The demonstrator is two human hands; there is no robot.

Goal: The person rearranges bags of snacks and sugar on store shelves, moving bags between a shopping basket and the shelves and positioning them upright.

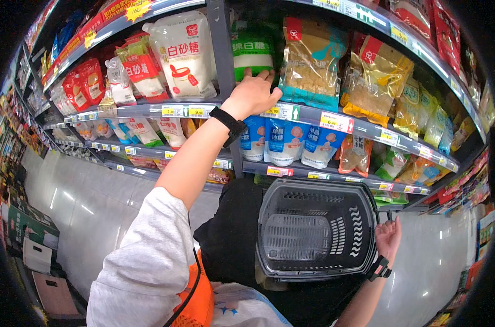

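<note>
My left hand [253, 94] reaches up to the shelf, its spread fingers against the lower front of a green and white sugar bag [251, 49]. The thumb points out to the right, apart from the bag. To the right of that hand stands a clear and teal bag of rock sugar [311, 65]. A large white sugar pouch [182, 57] is to its left, past the shelf upright. Down at the right, my right hand [388, 237] is closed around the handle of a black plastic shopping basket [296, 237]. The basket is tipped so that its inside faces me; nothing lies in it.
Below the left hand, blue rock sugar pouches [284, 141] line the lower shelf. A gold-topped bag [374, 77] stands farther right. The shelf edge [239, 111] carries price tags. A grey upright [222, 49] divides the bays. Cartons [31, 233] sit on the floor at left.
</note>
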